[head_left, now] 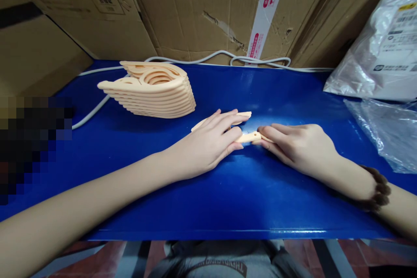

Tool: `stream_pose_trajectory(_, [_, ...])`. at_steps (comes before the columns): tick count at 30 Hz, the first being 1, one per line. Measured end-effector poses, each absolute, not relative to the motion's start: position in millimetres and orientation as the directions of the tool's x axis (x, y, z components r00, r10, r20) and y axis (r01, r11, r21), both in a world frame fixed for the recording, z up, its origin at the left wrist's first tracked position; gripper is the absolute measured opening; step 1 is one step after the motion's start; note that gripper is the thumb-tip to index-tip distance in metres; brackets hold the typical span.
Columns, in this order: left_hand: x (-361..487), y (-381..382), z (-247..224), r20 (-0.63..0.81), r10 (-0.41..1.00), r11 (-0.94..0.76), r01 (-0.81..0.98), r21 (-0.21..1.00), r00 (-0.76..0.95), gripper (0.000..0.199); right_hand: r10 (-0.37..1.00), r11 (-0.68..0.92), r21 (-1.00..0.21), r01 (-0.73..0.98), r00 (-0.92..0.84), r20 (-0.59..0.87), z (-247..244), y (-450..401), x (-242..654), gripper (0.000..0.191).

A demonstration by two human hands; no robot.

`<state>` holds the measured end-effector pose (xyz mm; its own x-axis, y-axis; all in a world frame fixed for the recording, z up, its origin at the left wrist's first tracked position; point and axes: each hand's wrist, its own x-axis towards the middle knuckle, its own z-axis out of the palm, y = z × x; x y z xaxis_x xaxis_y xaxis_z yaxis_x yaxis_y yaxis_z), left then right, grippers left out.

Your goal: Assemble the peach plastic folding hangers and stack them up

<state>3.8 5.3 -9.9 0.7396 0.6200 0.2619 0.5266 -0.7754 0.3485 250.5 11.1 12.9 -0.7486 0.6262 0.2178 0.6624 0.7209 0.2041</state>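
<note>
My left hand (213,141) lies over a flat cream-coloured piece (249,137) on the blue table, its fingers bent and pressing around it. Most of that piece is hidden under the palm; one end with a small hole shows between my hands. At that end, my right hand (295,143) pinches a thin cream part between thumb and fingers. Whether the two parts are joined cannot be made out. A stack of several similar cream pieces (156,95) stands farther back on the left.
Cardboard boxes (195,13) line the back of the blue table (208,208). A white cable (218,53) runs along the rear edge and down the left. Plastic-wrapped packages (384,56) and a clear bag (391,130) lie at the right. A pixelated dark area is at far left.
</note>
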Motion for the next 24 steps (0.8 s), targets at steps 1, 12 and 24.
stream_pose_trajectory(1, [3.7, 5.3, -9.5, 0.258, 0.620, -0.775, 0.527, 0.348, 0.741, 0.027, 0.614, 0.719, 0.235, 0.654, -0.756, 0.226, 13.3, 11.1, 250.4, 0.049])
stream_pose_trajectory(12, [3.8, 5.7, -8.7, 0.231, 0.617, -0.776, 0.534, 0.335, 0.752, 0.026, 0.461, 0.712, 0.431, 0.555, -0.832, 0.309, 15.5, 9.6, 249.6, 0.036])
stream_pose_trajectory(24, [3.0, 7.1, -6.9, 0.194, 0.594, -0.791, 0.523, 0.318, 0.781, 0.027, 0.447, 0.733, 0.408, 0.545, -0.837, 0.315, 15.5, 11.4, 249.0, 0.040])
